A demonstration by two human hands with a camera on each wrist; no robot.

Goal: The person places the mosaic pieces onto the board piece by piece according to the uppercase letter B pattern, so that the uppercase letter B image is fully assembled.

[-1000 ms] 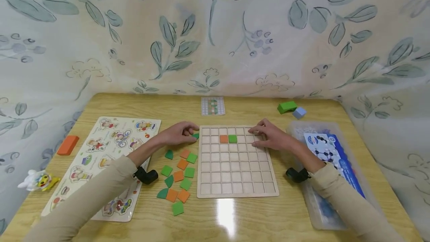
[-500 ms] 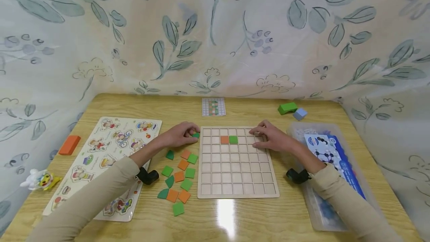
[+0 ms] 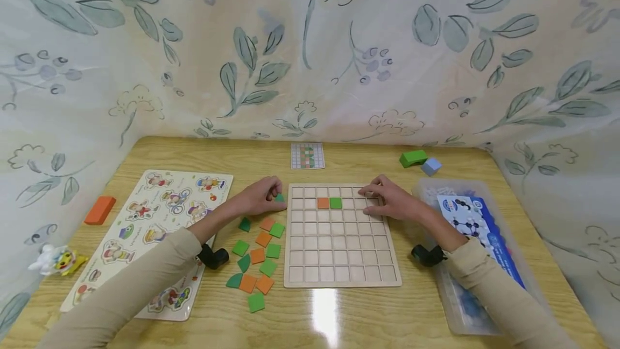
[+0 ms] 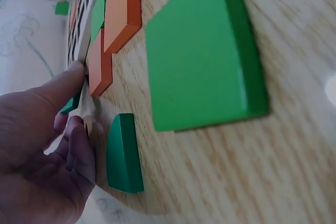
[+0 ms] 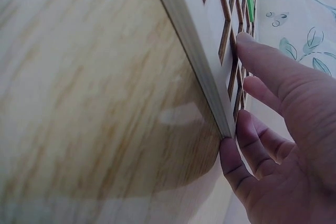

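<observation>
My left hand (image 3: 261,196) is beside the upper left edge of the wooden grid board (image 3: 341,280). Its thumb and curled fingers pinch a dark green quarter-circle tile (image 3: 280,197), partly covered by the thumb in the left wrist view. Over the board's upper right part, my right hand (image 3: 393,198) rests with bent, spread fingertips on the grid and at its edge. An orange square tile (image 3: 323,203) and a green square tile (image 3: 336,203) sit side by side in the board's second row.
Left of the board lie several loose orange tiles (image 3: 263,239), green tiles (image 3: 256,302) and dark green quarter-circles (image 3: 245,224). A pattern card (image 3: 307,155) lies behind it. A picture puzzle board (image 3: 181,230) is at left, a plastic box (image 3: 452,306) at right, blocks (image 3: 413,158) behind.
The left hand's fingers have curled in a little, and the dark green tile has tilted and shifted slightly left. My right hand keeps its place on the board.
</observation>
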